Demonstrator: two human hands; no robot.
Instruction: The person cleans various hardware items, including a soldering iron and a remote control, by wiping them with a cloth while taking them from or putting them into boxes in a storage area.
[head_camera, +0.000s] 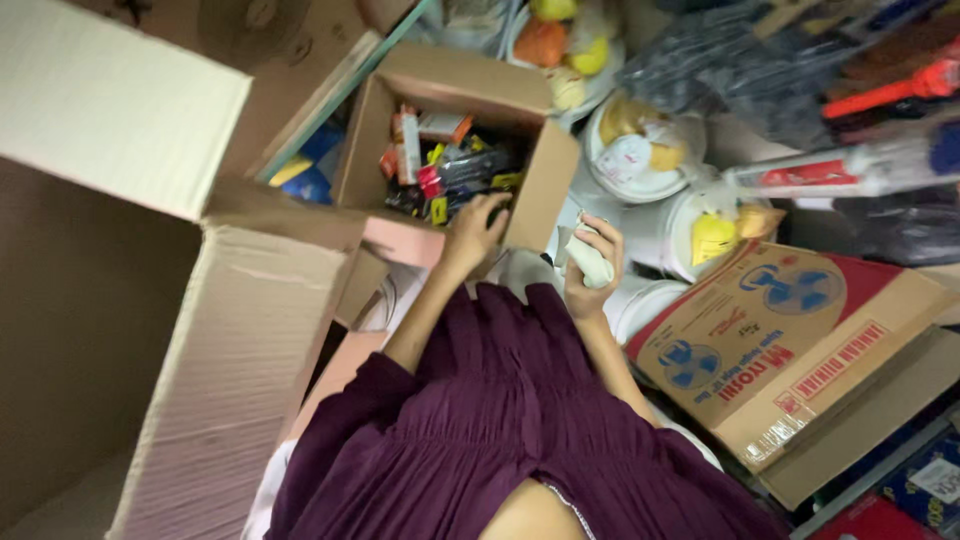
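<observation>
My left hand (478, 228) reaches over the near wall of a small open cardboard box (545, 185), its fingers resting among several small red, black and yellow packets (445, 165). Whether the fingers grip one of them is hidden. My right hand (592, 262) is raised just right of the box and is closed around a pale, crumpled soft item (588, 258). Purple sleeves and a purple garment (500, 420) fill the lower middle of the view.
A big open cardboard box (230, 350) stands at the left, its flap (110, 100) raised. A flat printed carton with fan pictures (790, 350) lies at the right. White buckets (660, 235) with bagged yellow items sit behind, and wrapped brooms (860, 95) at the top right.
</observation>
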